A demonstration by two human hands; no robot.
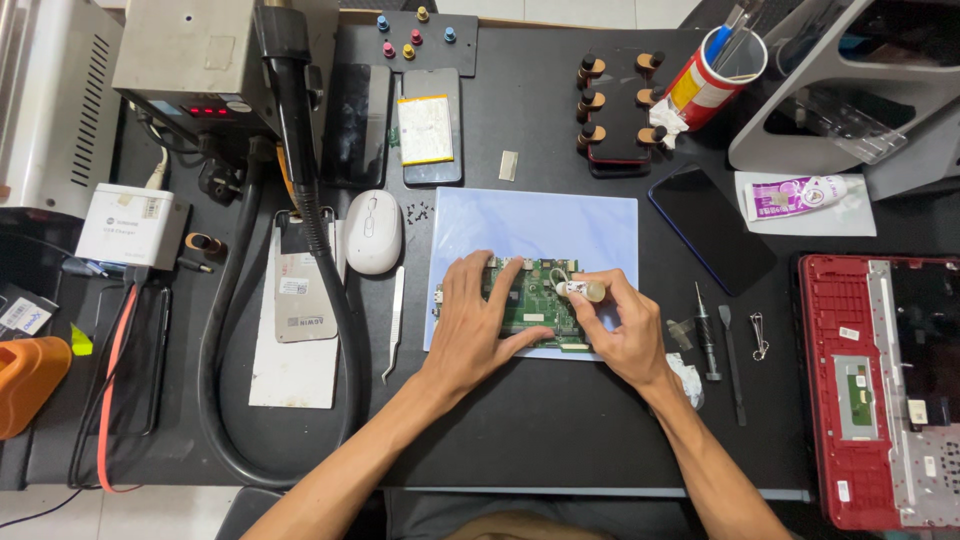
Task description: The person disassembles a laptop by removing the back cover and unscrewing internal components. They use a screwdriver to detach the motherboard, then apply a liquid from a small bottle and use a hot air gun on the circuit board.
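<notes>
A green circuit board (536, 300) lies on a pale blue mat (535, 225) in the middle of the black desk. My left hand (475, 325) lies flat on the board's left side, fingers spread, pressing it down. My right hand (620, 325) pinches a small whitish tube-like object (580, 290) over the board's upper right corner. What the small object is exactly cannot be told.
A white mouse (373, 232), tweezers (394, 325) and loose screws (418, 212) lie left of the mat. A dark phone (711, 228), a screwdriver (706, 325) and a spudger (732, 365) lie right. A red opened laptop shell (880, 385) fills the right edge. A hot-air station (205, 60) with its hose (320, 240) stands at the back left.
</notes>
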